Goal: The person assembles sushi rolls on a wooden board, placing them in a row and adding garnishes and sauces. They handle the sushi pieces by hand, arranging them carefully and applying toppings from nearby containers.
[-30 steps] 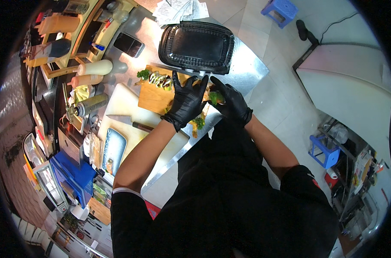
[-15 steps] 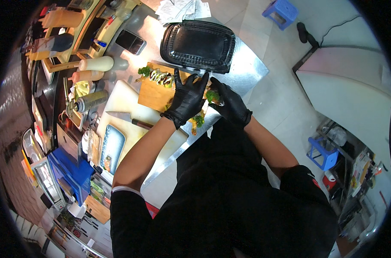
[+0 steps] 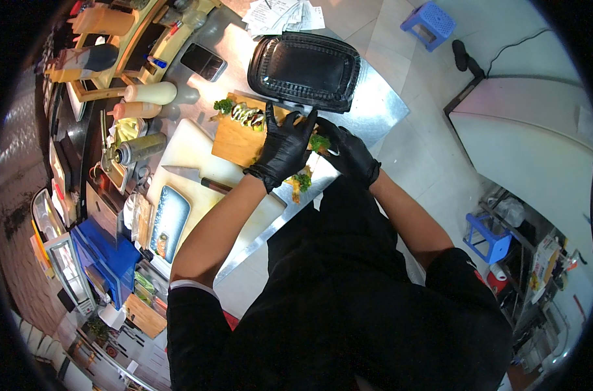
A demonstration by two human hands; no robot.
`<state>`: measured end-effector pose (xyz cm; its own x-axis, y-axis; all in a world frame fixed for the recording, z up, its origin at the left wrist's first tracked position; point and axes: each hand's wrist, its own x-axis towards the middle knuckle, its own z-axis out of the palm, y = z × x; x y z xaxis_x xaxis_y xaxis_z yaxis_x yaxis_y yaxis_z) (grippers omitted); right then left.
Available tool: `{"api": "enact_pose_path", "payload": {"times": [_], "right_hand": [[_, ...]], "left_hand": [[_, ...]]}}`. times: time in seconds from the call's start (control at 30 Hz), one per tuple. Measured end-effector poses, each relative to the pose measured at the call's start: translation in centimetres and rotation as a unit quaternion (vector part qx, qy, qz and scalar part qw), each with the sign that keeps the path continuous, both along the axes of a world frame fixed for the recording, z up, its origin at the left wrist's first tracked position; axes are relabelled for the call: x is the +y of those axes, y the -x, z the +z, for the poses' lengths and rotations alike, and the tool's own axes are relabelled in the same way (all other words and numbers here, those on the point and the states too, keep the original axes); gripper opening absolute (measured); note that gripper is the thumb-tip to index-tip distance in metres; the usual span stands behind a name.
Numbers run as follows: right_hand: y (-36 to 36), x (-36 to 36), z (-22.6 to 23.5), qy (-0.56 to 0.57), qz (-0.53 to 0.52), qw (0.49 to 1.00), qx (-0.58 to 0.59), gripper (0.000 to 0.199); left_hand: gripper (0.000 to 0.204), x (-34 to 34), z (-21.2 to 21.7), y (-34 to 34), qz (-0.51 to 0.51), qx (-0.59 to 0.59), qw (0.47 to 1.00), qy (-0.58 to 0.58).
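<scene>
Left hand (image 3: pixel 286 144) is spread over the wooden board (image 3: pixel 233 144), right hand (image 3: pixel 352 156) curls by the green-topped food (image 3: pixel 319 143) toward the board's right end (whether either grips, I can't tell); uneven pressure could squash it.

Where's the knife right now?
In the head view, the knife lies left of centre on the pale cutting board, between the blue-white plate and the wooden board.

On my feed, a large white box-shaped unit (image 3: pixel 524 137) stands on pale grey tiled floor (image 3: pixel 414 143), between one blue plastic stool (image 3: pixel 433 23) and another blue stool (image 3: pixel 502 246); light gleams off the silver metal table (image 3: pixel 382 107).
</scene>
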<state>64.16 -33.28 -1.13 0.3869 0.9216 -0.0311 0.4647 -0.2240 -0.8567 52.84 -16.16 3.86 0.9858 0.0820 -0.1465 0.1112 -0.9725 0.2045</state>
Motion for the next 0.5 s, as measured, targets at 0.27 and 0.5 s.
{"api": "enact_pose_path", "payload": {"times": [0.27,0.5], "right_hand": [[0.0,0.1,1.2,-0.048,-0.004,0.996,0.071,0.074],[0.2,0.0,2.4,0.004,-0.016,0.998,0.067,0.069]], "left_hand": [[0.088,0.1,0.7,0.0,0.005,0.004,1.000,0.021],[0.098,1.4,7.5,1.9,0.057,-0.038,0.994,0.083]]}}
